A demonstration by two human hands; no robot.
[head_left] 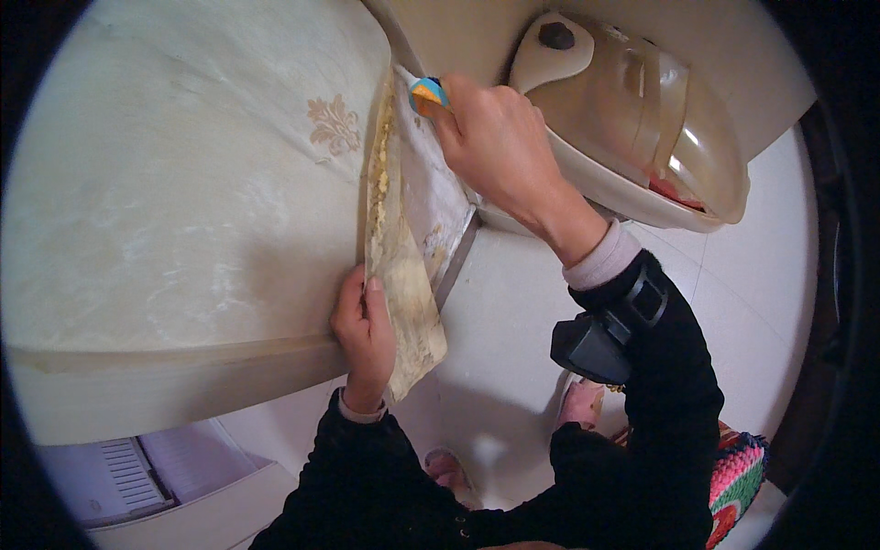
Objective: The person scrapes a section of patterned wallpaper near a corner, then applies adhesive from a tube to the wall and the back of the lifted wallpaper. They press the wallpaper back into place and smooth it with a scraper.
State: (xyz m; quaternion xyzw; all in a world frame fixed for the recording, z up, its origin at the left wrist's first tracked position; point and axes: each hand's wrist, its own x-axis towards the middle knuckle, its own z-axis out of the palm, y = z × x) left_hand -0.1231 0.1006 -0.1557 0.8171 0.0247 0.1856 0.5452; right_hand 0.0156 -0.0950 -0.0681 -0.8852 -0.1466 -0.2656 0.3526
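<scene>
A cream cover (211, 183) with a tan floral motif spreads over the left side. Along its right edge a loose flap (408, 302) folds outward, showing a rough yellowish strip and a stained underside. My left hand (365, 325) pinches the edge of the cover where the flap begins, thumb on top. Farther up, my right hand (500, 137) is closed around a small tool with a blue and orange handle (428, 95), held close to the top of the flap; its working end is hidden. White, stained material (426, 174) lies exposed beside the flap.
A beige bin-like container with a translucent lid (632, 110) stands at the upper right against the wall. Below the cover sits an open compartment holding a white slotted basket (128, 472). Pink slippers (579, 403) and a colourful knitted piece (738, 481) are near my body.
</scene>
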